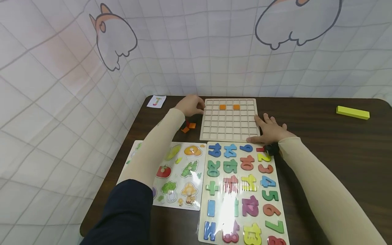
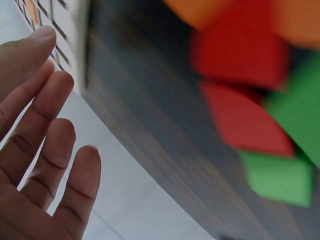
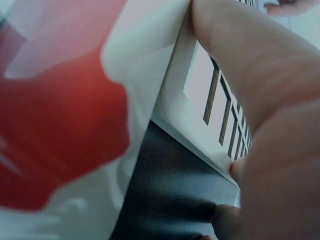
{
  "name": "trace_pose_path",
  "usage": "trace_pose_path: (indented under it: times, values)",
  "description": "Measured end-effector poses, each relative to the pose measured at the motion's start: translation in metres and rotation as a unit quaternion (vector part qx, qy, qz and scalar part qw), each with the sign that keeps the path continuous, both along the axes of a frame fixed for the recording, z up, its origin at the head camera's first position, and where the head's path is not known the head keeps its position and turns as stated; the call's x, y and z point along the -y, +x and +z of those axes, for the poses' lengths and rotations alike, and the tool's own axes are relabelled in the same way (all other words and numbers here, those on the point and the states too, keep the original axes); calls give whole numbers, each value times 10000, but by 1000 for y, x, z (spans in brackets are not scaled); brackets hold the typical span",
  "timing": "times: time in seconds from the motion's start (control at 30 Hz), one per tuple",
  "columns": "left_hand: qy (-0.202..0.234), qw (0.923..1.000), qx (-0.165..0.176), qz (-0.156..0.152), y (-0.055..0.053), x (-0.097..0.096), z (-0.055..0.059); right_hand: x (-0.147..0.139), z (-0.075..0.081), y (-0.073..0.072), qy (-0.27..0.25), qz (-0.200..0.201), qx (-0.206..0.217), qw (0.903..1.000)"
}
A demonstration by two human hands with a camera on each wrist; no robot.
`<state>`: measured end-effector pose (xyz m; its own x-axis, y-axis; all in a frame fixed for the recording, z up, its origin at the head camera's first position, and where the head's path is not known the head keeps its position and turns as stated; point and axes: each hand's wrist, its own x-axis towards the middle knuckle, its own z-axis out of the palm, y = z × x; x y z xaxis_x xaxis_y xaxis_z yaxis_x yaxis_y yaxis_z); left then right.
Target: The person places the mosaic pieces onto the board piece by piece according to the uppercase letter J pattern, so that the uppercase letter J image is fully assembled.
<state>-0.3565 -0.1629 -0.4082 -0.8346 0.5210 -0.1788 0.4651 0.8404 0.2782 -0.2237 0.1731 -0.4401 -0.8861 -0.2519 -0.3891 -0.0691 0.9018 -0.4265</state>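
A pale wooden grid board (image 1: 229, 124) lies near the back of the table, with two orange square tiles (image 1: 222, 107) in its upper rows. My left hand (image 1: 190, 104) is at the board's upper left edge, fingers slightly bent; in the left wrist view no piece shows between thumb and fingers. Beside the board's lower right side, my right hand (image 1: 269, 129) rests with fingers spread and its thumb against the edge. Below the left hand lie loose orange tiles (image 1: 192, 125), with red tiles (image 2: 245, 55) and green tiles (image 2: 280, 175) in the left wrist view.
A number puzzle board (image 1: 220, 177) sits directly in front of the grid board. Left of it is a vegetable picture board (image 1: 193, 197), partly under my left arm. A small picture card (image 1: 156, 101) lies at the back left, a yellow bar (image 1: 353, 112) at the far right.
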Motion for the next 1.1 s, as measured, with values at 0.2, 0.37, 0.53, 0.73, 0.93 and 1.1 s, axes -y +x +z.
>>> trace_pose_path:
  times: [0.2,0.37,0.53,0.73,0.93,1.1]
  values:
    - [-172,9994,54,284,3,34,0,-7,0,-2,38,92,-37,9999]
    - [-176,9982,262,508,4,60,-3,-13,1,-2,70,143,-47,9999]
    - [-216,9972,431,580,0,75,-11,-19,2,0,67,98,-16,9999]
    - [-216,9969,495,572,0,78,-14,-23,-1,0,59,86,-43,9999]
    - [-304,9976,359,500,1,75,-15,-23,-1,1,40,109,-40,9999]
    - [-410,9976,247,499,0,77,-16,-21,2,2,18,98,-23,9999]
